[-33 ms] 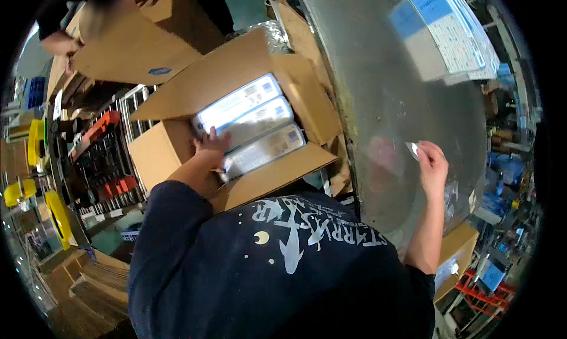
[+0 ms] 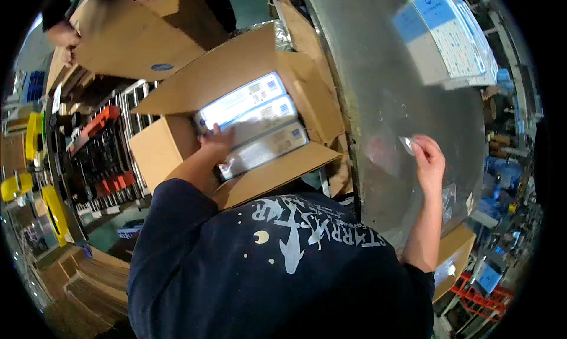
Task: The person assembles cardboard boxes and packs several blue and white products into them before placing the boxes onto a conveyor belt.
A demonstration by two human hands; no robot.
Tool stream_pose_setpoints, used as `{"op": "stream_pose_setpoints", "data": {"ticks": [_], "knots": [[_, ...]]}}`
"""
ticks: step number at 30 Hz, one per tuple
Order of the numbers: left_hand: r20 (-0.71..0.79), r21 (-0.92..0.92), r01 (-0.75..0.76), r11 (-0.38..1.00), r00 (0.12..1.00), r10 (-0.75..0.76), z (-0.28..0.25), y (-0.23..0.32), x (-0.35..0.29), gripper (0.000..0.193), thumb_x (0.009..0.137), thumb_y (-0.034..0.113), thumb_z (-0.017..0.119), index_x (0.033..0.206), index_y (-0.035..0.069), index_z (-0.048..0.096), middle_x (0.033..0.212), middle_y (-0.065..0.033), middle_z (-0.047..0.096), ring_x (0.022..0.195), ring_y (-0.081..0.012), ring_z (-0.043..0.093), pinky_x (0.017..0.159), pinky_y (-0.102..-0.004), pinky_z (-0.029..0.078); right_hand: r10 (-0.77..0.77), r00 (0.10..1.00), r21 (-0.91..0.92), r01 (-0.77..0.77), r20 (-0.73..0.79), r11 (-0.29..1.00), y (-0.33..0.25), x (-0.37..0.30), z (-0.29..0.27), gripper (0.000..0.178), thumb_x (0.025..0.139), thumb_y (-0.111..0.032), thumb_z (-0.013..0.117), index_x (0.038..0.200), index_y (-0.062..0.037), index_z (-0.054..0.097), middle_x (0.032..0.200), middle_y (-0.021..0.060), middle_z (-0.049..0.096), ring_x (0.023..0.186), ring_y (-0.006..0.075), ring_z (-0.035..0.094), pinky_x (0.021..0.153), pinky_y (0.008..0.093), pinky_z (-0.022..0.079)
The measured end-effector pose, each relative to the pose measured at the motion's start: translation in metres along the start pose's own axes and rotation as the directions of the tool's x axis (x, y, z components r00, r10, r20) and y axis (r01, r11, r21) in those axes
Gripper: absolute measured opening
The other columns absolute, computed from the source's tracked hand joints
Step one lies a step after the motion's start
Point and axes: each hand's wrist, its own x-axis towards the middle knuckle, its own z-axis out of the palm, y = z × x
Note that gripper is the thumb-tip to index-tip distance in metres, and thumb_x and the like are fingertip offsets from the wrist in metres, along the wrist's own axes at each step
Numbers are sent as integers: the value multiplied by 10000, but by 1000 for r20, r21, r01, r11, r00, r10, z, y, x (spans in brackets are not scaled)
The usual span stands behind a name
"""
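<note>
My left hand (image 2: 217, 144) reaches into an open cardboard carton (image 2: 310, 96) and lies over the left ends of the packs inside, its fingers loosely apart and gripping nothing I can see. Three long white-and-blue packs with a shiny wrap lie side by side there: a far pack (image 2: 239, 102), a middle pack (image 2: 266, 117) and a near pack (image 2: 266, 150). Above the grey table (image 2: 378, 61), my right hand (image 2: 431, 159) pinches a small, thin, whitish translucent piece (image 2: 407, 144) between thumb and fingers. I cannot make out exactly what that piece is.
White-and-blue boxes (image 2: 440, 37) stand at the table's far right. A roller conveyor (image 2: 133, 105) runs left of the carton. Another person's hand (image 2: 63, 36) holds a larger cardboard box (image 2: 133, 40) at the far left. A small carton (image 2: 458, 259) sits at lower right.
My right hand has shifted slightly up and left with the small piece. The fingers of my left hand are less widely spread over the packs. The whole view has moved a little.
</note>
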Motion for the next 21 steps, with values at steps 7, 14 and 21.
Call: {"op": "stream_pose_setpoints", "data": {"ticks": [7, 14, 21], "knots": [[-844, -465, -885, 3, 444, 299, -106, 33, -115, 468, 737, 132, 686, 1170, 61, 522, 993, -162, 595, 874, -264, 591, 732, -310, 475, -520, 773, 333, 413, 364, 847, -170, 18, 124, 163, 768, -54, 600, 923, -11, 627, 951, 85, 558, 842, 215, 557, 728, 289, 454], [-487, 428, -404, 809, 651, 583, -52, -52, -97, 218, 791, 124, 508, 938, 153, 667, 800, -75, 619, 758, -239, 605, 624, -327, 490, -262, 885, 345, 125, 384, 930, -160, -2, 119, 248, 770, -71, 609, 1015, -31, 602, 957, 100, 555, 863, 208, 564, 746, 281, 461], [161, 429, -350, 833, 937, 310, 29, -46, -28, 433, 657, 361, 603, 1048, 177, 627, 1214, -103, 521, 1192, -321, 394, 942, -607, 230, -85, 944, 104, 54, 318, 993, -109, -15, 70, 236, 792, -124, 609, 1007, -26, 606, 927, 119, 600, 856, 225, 582, 739, 300, 468]]}}
